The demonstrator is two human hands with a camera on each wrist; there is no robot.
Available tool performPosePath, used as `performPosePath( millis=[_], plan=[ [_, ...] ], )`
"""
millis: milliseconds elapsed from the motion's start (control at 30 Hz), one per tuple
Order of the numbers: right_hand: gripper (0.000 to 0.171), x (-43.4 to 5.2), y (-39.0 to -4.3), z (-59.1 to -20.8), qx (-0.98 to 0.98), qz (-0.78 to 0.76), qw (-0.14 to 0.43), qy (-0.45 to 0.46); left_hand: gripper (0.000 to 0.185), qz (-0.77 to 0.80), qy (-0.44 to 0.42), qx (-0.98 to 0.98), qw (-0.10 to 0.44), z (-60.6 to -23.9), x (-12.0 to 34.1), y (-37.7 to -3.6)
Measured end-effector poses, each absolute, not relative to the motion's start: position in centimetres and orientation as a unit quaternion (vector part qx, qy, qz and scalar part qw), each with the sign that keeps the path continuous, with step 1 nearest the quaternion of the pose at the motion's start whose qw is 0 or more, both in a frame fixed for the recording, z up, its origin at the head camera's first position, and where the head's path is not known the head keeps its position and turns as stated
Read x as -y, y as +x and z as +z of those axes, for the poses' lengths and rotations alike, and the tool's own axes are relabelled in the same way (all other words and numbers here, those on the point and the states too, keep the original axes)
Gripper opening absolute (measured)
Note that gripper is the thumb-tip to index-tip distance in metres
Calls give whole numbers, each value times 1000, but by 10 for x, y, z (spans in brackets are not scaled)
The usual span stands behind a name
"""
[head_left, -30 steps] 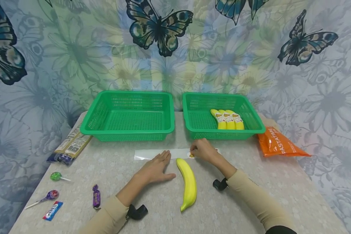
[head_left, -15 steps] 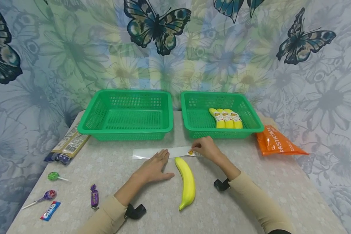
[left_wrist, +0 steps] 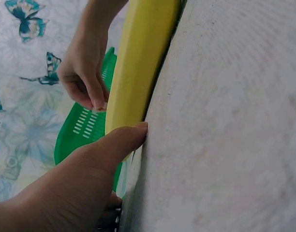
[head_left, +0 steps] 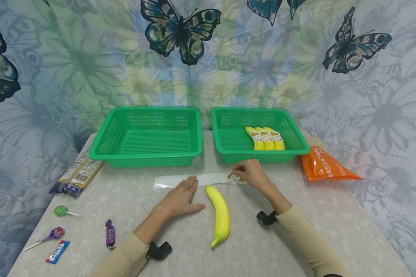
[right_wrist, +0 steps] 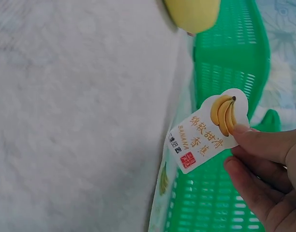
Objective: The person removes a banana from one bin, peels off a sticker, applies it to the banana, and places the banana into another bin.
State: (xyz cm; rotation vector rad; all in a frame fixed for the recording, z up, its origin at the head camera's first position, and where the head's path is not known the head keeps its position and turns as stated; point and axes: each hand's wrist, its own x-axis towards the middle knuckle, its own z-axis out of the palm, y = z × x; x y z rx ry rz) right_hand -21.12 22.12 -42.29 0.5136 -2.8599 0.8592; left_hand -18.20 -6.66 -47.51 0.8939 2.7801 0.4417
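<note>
My left hand (head_left: 180, 198) lies flat with fingers spread, its fingertips pressing on a long white backing strip (head_left: 211, 178) on the table. In my right hand (head_left: 253, 172), thumb and fingers pinch a white banana sticker (right_wrist: 206, 130) by its rounded end. The sticker carries a picture of bananas and orange lettering; it is held up over the strip's right end. Another printed sticker (right_wrist: 163, 181) shows on the strip in the right wrist view. A single yellow banana (head_left: 219, 217) rests on the cloth between both hands, just right of my left thumb.
A green basket (head_left: 145, 158) stands at back left. Labelled bananas (head_left: 265, 140) lie in the right green basket (head_left: 228, 157). An orange pasta bag (head_left: 327, 165) lies at right, a gold-and-blue packet (head_left: 78, 175) at left. Lollipops (head_left: 60, 210) and wrapped candies (head_left: 110, 234) lie front left.
My right hand has moved rightward along the strip, and more of the sticker shows in its pinch. The strip's right end has shifted. My left hand stays pressed in place.
</note>
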Motion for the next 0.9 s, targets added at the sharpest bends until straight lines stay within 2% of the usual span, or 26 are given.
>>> performPosePath(
  millis=[300, 767, 900],
  plan=[
    [13, -224, -206, -412, 950, 283, 55, 116, 99, 141, 311, -938, 67, -478, 70, -184],
    [13, -222, -197, -407, 946, 292, 73, 118, 104, 153, 317, -935, 46, -475, 68, -184],
    [13, -221, -193, -403, 947, 292, 71, 114, 102, 201, 309, -928, 49, -472, 65, -180]
  ],
)
